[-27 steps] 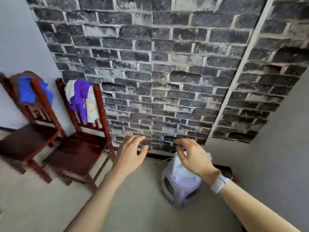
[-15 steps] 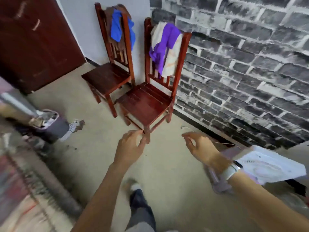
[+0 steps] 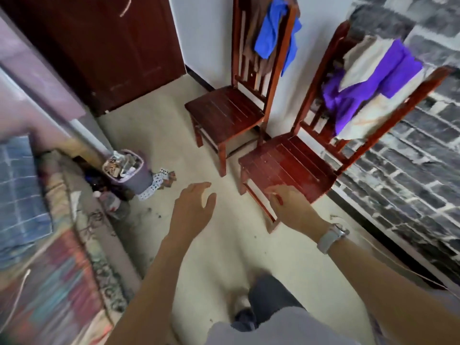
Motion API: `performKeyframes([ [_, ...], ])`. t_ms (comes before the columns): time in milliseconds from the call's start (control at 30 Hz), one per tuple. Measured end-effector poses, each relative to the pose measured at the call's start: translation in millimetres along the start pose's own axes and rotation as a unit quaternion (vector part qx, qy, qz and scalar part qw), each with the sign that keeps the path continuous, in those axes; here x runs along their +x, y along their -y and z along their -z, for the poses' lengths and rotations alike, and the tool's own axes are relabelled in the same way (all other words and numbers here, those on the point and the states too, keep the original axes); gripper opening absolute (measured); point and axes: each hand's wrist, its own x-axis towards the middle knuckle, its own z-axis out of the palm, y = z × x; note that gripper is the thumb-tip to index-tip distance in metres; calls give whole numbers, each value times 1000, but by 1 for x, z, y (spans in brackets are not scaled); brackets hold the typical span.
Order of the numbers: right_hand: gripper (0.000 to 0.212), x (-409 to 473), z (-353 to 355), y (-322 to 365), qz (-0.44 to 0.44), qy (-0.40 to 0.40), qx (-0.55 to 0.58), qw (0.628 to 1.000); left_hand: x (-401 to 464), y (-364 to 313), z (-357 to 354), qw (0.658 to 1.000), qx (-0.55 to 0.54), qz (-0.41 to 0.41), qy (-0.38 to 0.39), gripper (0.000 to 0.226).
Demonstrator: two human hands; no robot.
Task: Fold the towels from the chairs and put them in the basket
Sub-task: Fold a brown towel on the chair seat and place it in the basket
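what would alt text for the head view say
Two empty hands, left hand and right hand, reach toward two red chairs: the far chair has a blue towel on its back, the near chair purple and cream towels. A full purple bin stands left.

Both bare forearms extend forward from the lower edge of the view, hands apart at mid-frame. Left hand point(image 3: 193, 209): back facing the camera, fingers loosely extended and together, thumb spread to the right, holding nothing. Right hand point(image 3: 295, 210): fingers relaxed and slightly bent, pointing left, empty; pale watch point(image 3: 331, 239) on the wrist.
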Motion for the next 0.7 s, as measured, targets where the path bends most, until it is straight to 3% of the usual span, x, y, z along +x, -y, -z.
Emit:
performKeyframes([
  [200, 29, 132, -5, 31, 44, 33, 4, 998, 98, 39, 8, 998, -33, 46, -5, 32],
  [400, 31, 288, 8, 66, 45, 58, 36, 997, 249, 62, 31, 996, -40, 80, -6, 31],
  [700, 31, 483, 48, 112, 46, 46, 45, 997, 450, 76, 73, 997, -46, 59, -9, 30],
])
